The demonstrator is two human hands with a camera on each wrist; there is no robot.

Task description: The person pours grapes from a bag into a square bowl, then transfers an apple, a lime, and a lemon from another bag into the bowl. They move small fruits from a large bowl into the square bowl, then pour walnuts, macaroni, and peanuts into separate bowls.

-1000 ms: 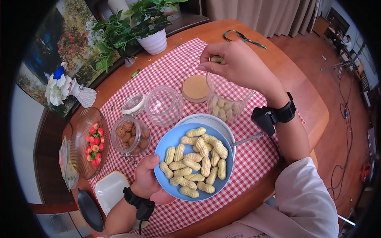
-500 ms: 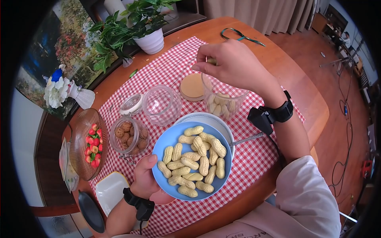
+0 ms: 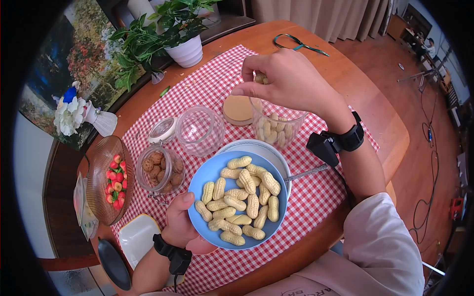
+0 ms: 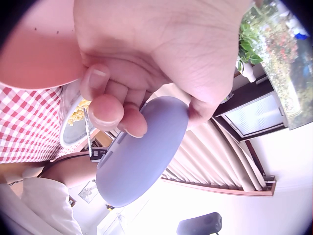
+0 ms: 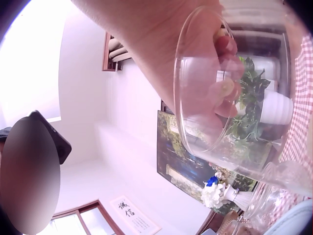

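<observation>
My left hand [image 3: 180,222] grips a blue plate [image 3: 196,185] by its left rim, thumb on top and fingers curled beneath. Several peanuts in their shells [image 3: 236,193] lie spread over it. From the left wrist side, the plate's underside [image 4: 146,152] shows against the curled fingers. Over the mouth of a clear jar [image 3: 291,118] hangs my right hand [image 3: 291,79], fingers bent down and holding peanuts [image 3: 260,78]. Through the jar's clear wall, the right wrist view shows a peanut [image 5: 227,88] among those fingers. More peanuts [image 3: 272,129] sit inside the jar.
Behind the plate are a white bowl [image 3: 247,144] with a spoon handle [image 3: 308,171], a walnut jar [image 3: 163,190], an empty clear jar [image 3: 200,130] and a wooden lid [image 3: 238,109]. A glass bowl [image 3: 96,182] of red fruit and a white dish [image 3: 138,237] stand left.
The right thumb has moved apart from the fingertips, widening the gap beneath the hand over the jar. The whole view has shifted slightly. The left hand still holds the plate.
</observation>
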